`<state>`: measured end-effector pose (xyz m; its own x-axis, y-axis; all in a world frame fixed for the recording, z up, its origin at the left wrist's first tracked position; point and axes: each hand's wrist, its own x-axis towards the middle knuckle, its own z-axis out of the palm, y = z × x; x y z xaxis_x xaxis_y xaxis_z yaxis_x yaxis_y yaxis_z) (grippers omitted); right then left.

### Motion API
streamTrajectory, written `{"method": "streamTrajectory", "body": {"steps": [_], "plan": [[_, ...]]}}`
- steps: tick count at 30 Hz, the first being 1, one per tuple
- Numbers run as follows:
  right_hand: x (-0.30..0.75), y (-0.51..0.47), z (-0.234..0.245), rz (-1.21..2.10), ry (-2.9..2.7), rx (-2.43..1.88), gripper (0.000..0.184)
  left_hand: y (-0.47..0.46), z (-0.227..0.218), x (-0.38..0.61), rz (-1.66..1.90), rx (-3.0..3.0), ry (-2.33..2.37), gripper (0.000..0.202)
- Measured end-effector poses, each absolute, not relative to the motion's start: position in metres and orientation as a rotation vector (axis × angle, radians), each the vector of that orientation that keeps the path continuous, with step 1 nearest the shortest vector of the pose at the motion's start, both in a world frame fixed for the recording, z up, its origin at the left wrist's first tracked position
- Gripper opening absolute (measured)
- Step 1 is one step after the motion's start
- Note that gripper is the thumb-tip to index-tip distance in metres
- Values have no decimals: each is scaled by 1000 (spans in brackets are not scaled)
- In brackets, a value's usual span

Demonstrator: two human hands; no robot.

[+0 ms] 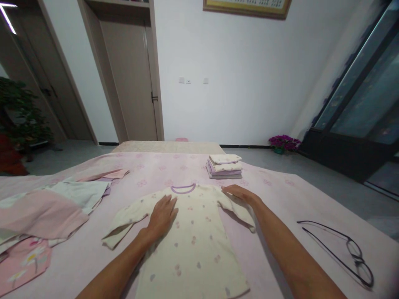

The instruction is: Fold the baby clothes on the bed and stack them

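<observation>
A small cream shirt (pixel 196 241) with a purple collar and little flower prints lies spread flat on the pink bedsheet (pixel 274 199) in front of me. My left hand (pixel 162 216) rests flat on its left chest, fingers stretched out. Flat as well, my right hand (pixel 241 193) lies on the shirt's right shoulder where the sleeve begins. Neither hand grips anything.
A folded stack of clothes (pixel 224 166) sits just beyond the shirt. Loose pink and white garments (pixel 46 207) are heaped at the left. Folded glasses (pixel 349 249) lie on the sheet at the right. Doors, a plant and a flower pot (pixel 283 143) stand beyond the bed.
</observation>
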<state>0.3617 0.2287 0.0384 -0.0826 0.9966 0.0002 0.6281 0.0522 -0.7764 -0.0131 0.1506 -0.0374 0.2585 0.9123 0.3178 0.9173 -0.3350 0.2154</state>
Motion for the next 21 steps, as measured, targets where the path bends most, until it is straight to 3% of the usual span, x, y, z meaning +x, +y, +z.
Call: {"method": "streamTrajectory", "body": {"steps": [6,15,21], "plan": [[415,211,42,1451,-1820,-1827,33,147,-41,-9,-520,-2437,-1751,49],[447,243,53,414,-2016,-2204,25,147,-41,-6,-480,-2398,-1742,48],[441,233,44,136,-2039,-2332,23,147,-43,-8,-500,-2379,-1717,48]]}}
